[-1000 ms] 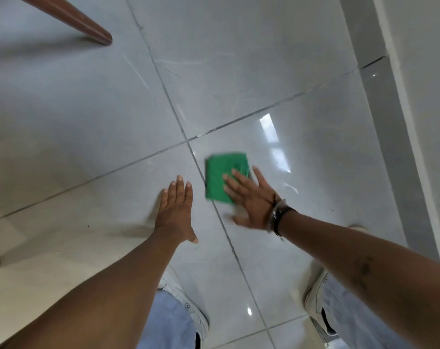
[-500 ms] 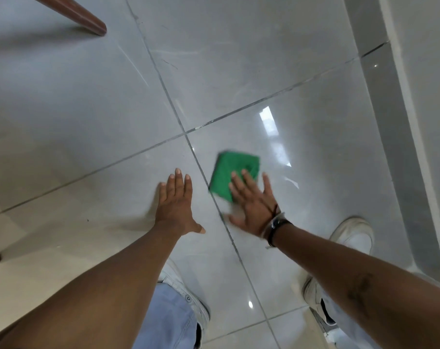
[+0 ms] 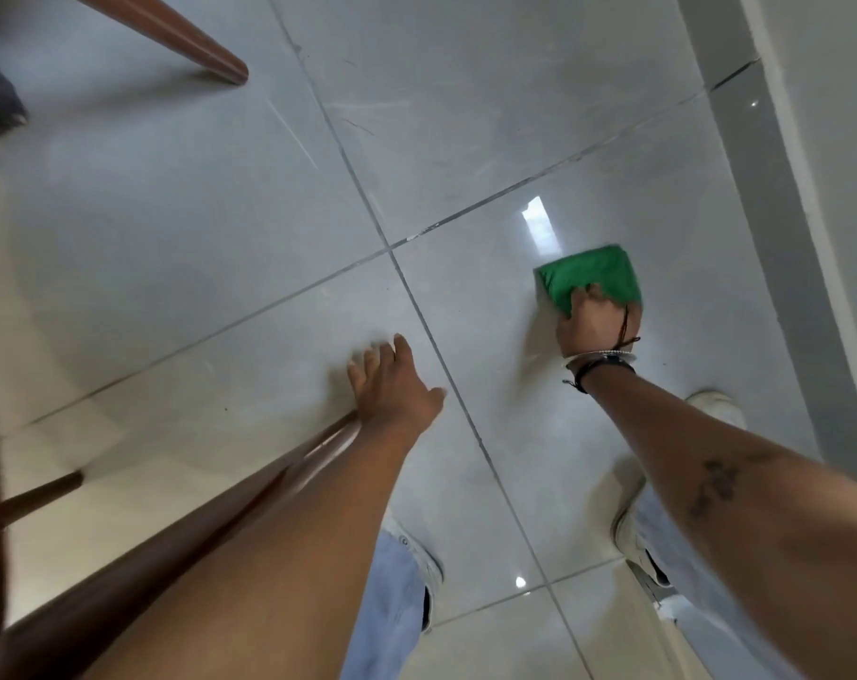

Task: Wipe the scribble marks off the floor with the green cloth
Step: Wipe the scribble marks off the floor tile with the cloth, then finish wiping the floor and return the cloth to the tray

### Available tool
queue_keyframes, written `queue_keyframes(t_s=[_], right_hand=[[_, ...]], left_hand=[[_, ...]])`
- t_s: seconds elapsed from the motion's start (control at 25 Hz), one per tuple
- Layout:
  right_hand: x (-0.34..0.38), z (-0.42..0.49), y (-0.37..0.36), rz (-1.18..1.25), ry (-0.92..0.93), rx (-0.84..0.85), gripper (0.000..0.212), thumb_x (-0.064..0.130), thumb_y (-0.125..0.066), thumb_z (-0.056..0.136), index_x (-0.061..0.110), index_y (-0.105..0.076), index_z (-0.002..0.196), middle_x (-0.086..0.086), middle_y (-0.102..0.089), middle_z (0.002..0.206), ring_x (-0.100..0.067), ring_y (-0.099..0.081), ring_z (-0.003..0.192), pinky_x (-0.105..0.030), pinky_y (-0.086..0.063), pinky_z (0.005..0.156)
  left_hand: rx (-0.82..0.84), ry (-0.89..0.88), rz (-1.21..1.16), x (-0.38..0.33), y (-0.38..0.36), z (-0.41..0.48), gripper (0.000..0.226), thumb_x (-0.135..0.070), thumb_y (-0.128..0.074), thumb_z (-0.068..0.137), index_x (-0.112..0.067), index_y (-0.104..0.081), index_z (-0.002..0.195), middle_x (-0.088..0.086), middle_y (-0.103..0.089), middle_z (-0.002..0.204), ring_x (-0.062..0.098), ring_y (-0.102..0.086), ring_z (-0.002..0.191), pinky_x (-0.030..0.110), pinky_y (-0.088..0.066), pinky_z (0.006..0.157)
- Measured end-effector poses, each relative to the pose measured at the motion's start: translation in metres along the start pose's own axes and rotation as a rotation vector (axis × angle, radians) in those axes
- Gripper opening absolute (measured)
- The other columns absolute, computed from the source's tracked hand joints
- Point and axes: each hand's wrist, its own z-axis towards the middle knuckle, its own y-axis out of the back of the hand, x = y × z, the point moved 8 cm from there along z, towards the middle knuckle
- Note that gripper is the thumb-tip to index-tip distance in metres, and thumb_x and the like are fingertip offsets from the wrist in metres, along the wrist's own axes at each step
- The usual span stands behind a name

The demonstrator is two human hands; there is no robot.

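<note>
The green cloth (image 3: 588, 277) lies bunched on the glossy grey floor tile (image 3: 466, 139), right of the tile joint crossing. My right hand (image 3: 596, 323) presses down on its near edge with the fingers curled over it. My left hand (image 3: 392, 380) rests flat on the floor to the left of the joint, fingers spread, holding nothing. I can make out faint thin scratches or marks on the far tile (image 3: 358, 125); no clear scribble shows near the cloth.
A brown wooden furniture leg (image 3: 186, 46) stands at the far left, and another brown leg (image 3: 196, 522) runs beside my left forearm. A grey skirting and wall (image 3: 785, 188) border the right. My white shoes (image 3: 716, 409) are near the bottom.
My right hand has slid the cloth to the right, away from the tile joint, and its fingers have curled onto the cloth. The view has shifted; my left hand stays planted.
</note>
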Motion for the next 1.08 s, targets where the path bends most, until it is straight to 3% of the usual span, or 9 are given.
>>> queue_keyframes(t_s=[0.08,0.16,0.24,0.4,0.56,0.68,0.8,0.92,1.08], right_hand=[[-0.017,-0.024,0.022,0.306,-0.136,0.125,0.012,0.016,-0.064,0.074,0.010,-0.071,0.081,-0.011,-0.064,0.068,-0.029,-0.059,0.065,-0.030,-0.044,0.063],[-0.029,-0.078,0.048,0.920,-0.408,0.268,0.006,0.008,-0.069,0.073,0.011,-0.072,0.078,-0.007,-0.062,0.064,-0.024,-0.057,0.060,-0.021,-0.044,0.050],[-0.014,-0.146,0.097,1.422,-0.535,0.409,0.020,-0.006,-0.064,0.073,0.011,-0.069,0.082,-0.008,-0.065,0.073,-0.024,-0.059,0.065,-0.023,-0.050,0.055],[0.038,-0.260,0.236,1.815,-0.260,0.722,0.037,0.001,-0.050,0.065,0.007,-0.068,0.096,-0.013,-0.070,0.091,-0.029,-0.066,0.081,-0.043,-0.052,0.078],[0.089,-0.327,0.346,1.538,0.040,0.745,0.031,0.025,-0.063,0.063,0.011,-0.070,0.090,-0.002,-0.073,0.081,-0.017,-0.068,0.078,-0.035,-0.057,0.072],[0.160,-0.363,0.394,1.191,0.302,0.573,0.010,0.019,-0.078,0.077,0.019,-0.068,0.078,0.012,-0.069,0.059,0.002,-0.062,0.057,-0.015,-0.051,0.052],[0.232,-0.392,0.391,0.963,0.437,0.401,0.010,0.010,-0.075,0.082,0.011,-0.067,0.087,0.001,-0.071,0.073,-0.008,-0.064,0.064,-0.026,-0.051,0.060],[0.277,-0.401,0.368,0.662,0.435,0.250,0.021,0.022,-0.072,0.080,0.008,-0.063,0.092,-0.012,-0.071,0.088,-0.031,-0.067,0.078,-0.034,-0.052,0.065],[0.296,-0.413,0.353,0.271,0.520,0.202,0.027,0.017,-0.066,0.081,0.006,-0.061,0.106,-0.014,-0.059,0.113,-0.036,-0.063,0.092,-0.039,-0.053,0.074]], left_hand=[[0.083,0.088,-0.362,-0.008,0.009,-0.036,0.088,-0.054,-0.058,0.086,-0.014,-0.017,0.153,0.008,-0.027,0.161,0.030,-0.024,0.148,0.047,-0.020,0.121],[0.212,0.184,-0.785,-0.020,0.019,-0.085,0.081,-0.053,-0.055,0.089,-0.015,-0.023,0.152,0.006,-0.029,0.160,0.027,-0.031,0.145,0.038,-0.029,0.117],[0.328,0.276,-1.151,-0.031,0.039,-0.148,0.073,-0.053,-0.052,0.091,-0.014,-0.032,0.150,0.005,-0.035,0.157,0.025,-0.037,0.142,0.034,-0.033,0.109],[0.432,0.149,-1.785,-0.041,0.118,-0.268,0.044,-0.038,-0.054,0.094,-0.013,-0.059,0.130,0.009,-0.065,0.130,0.030,-0.059,0.123,0.049,-0.044,0.105],[-0.073,0.020,-1.740,0.033,0.213,-0.351,0.011,-0.017,-0.059,0.094,-0.020,-0.069,0.097,-0.002,-0.074,0.097,0.019,-0.069,0.096,0.032,-0.058,0.077],[-0.371,0.048,-1.618,0.109,0.253,-0.388,0.005,-0.015,-0.060,0.094,-0.016,-0.063,0.098,0.004,-0.071,0.099,0.019,-0.066,0.094,0.037,-0.055,0.085],[-0.568,0.261,-1.372,0.181,0.264,-0.403,0.018,-0.026,-0.062,0.092,-0.010,-0.059,0.099,0.011,-0.069,0.098,0.025,-0.064,0.090,0.037,-0.049,0.079],[-0.606,0.415,-1.228,0.226,0.262,-0.399,0.026,-0.029,-0.065,0.089,-0.005,-0.061,0.098,0.014,-0.069,0.094,0.032,-0.066,0.089,0.032,-0.044,0.071],[-0.423,0.546,-0.963,0.242,0.250,-0.396,0.038,-0.041,-0.069,0.084,-0.007,-0.066,0.101,0.017,-0.071,0.101,0.038,-0.067,0.096,0.041,-0.054,0.079]])
